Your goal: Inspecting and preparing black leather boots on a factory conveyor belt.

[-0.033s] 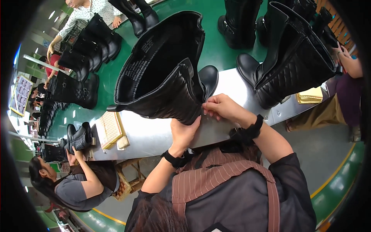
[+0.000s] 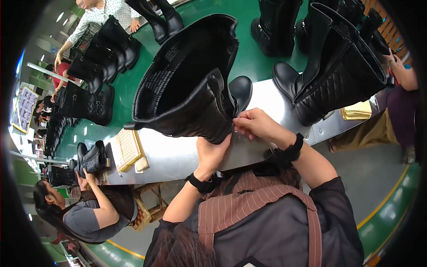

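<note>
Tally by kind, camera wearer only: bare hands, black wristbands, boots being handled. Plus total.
Hands: 2 (left hand, right hand)
Wristbands: 2 (left wristband, right wristband)
Boots: 1 (black boot, both hands on it)
Total: 5

The left forearm [image 2: 183, 201] and right forearm [image 2: 313, 161] angle toward center frame. The left hand [image 2: 212, 153] curls, thumb pointing up; the right hand [image 2: 258, 124], slightly higher, pinches with its fingertips [image 2: 236, 122].
</note>
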### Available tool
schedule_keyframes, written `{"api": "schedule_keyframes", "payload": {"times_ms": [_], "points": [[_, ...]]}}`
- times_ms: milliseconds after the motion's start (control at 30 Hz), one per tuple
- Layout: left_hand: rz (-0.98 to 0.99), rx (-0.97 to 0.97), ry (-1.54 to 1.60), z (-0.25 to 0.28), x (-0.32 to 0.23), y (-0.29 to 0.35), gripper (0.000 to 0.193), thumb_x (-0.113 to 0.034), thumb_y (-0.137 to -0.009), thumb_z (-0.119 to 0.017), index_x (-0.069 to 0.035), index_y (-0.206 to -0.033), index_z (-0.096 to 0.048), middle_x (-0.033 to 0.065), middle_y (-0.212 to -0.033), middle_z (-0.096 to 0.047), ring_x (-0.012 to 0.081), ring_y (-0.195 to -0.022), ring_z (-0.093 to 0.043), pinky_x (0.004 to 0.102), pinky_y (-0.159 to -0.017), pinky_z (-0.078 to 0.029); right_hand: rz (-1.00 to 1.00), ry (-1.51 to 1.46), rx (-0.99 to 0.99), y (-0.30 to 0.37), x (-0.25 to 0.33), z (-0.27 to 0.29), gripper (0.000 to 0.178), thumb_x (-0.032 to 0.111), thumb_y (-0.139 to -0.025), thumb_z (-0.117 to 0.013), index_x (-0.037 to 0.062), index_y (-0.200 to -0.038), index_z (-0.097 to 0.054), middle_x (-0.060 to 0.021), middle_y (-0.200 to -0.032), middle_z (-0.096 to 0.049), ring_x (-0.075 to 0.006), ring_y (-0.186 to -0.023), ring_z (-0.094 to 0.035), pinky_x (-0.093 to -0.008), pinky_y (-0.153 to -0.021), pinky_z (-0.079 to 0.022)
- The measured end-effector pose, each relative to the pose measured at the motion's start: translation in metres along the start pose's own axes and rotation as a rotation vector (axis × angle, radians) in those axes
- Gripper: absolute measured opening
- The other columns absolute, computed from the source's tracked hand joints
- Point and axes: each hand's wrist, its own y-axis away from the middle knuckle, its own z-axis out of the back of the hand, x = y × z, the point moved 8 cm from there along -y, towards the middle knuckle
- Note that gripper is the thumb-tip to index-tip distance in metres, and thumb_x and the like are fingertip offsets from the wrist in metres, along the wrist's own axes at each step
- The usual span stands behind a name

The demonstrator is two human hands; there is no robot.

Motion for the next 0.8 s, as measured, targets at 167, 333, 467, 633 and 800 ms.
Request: {"api": "schedule_keyframes", "payload": {"times_ms": [167, 333, 467, 633, 800], "points": [[-0.017, 0.063, 0.022, -0.001, -0.01, -0.001, 0.026, -0.005, -0.077, -0.075, 0.001, -0.101, -0.068, 0.0085, -0.096, -0.071, 0.0164, -0.089, -0.067, 0.0289, -0.08, -0.051, 0.034, 0.004, -0.062, 0.017, 0.024, -0.008, 0.03, 0.023, -0.096, -0.057, 0.0006, -0.077, -0.065, -0.0009, -0.064, -0.057, -0.0077, -0.045, -0.049, -0.022, -0.044, -0.04], [-0.04, 0.096, -0.086, -0.001, -0.005, -0.001, 0.032, -0.001, -0.076, -0.074, 0.0, -0.107, -0.067, 0.0076, -0.101, -0.07, 0.0163, -0.093, -0.066, 0.029, -0.084, -0.051, 0.123, 0.186, -0.097, 0.02, 0.026, 0.0, 0.024, 0.018, -0.095, -0.058, 0.0007, -0.08, -0.066, -0.0029, -0.066, -0.061, -0.0081, -0.049, -0.055, -0.0219, -0.047, -0.044], [0.067, 0.068, -0.033, 0.006, 0.012, -0.007, 0.033, -0.003, -0.075, -0.076, 0.001, -0.106, -0.066, 0.0091, -0.103, -0.07, 0.0171, -0.094, -0.066, 0.03, -0.084, -0.051, 0.074, 0.282, -0.086, 0.004, 0.009, -0.006, 0.024, 0.018, -0.095, -0.059, -0.0004, -0.081, -0.065, -0.0026, -0.067, -0.061, -0.0071, -0.053, -0.057, -0.0224, -0.049, -0.045], [0.098, 0.101, -0.049, 0.005, 0.016, -0.01, 0.032, -0.009, -0.074, -0.076, 0.003, -0.102, -0.065, 0.0121, -0.099, -0.07, 0.0217, -0.091, -0.067, 0.0326, -0.083, -0.052, 0.145, -0.075, 0.06, 0.013, 0.033, -0.012, 0.028, 0.022, -0.097, -0.058, 0.0004, -0.08, -0.064, -0.0017, -0.068, -0.06, -0.0071, -0.052, -0.056, -0.0202, -0.05, -0.043], [0.035, 0.069, -0.113, 0.008, 0.013, -0.013, 0.05, -0.009, -0.072, -0.076, 0.0, -0.117, -0.057, 0.013, -0.109, -0.066, 0.0242, -0.101, -0.064, 0.0338, -0.089, -0.049, 0.384, -0.062, 0.064, 0.045, 0.101, -0.016, 0.031, 0.025, -0.098, -0.055, 0.0012, -0.08, -0.064, -0.0019, -0.068, -0.061, -0.008, -0.05, -0.055, -0.0198, -0.05, -0.041]]}}
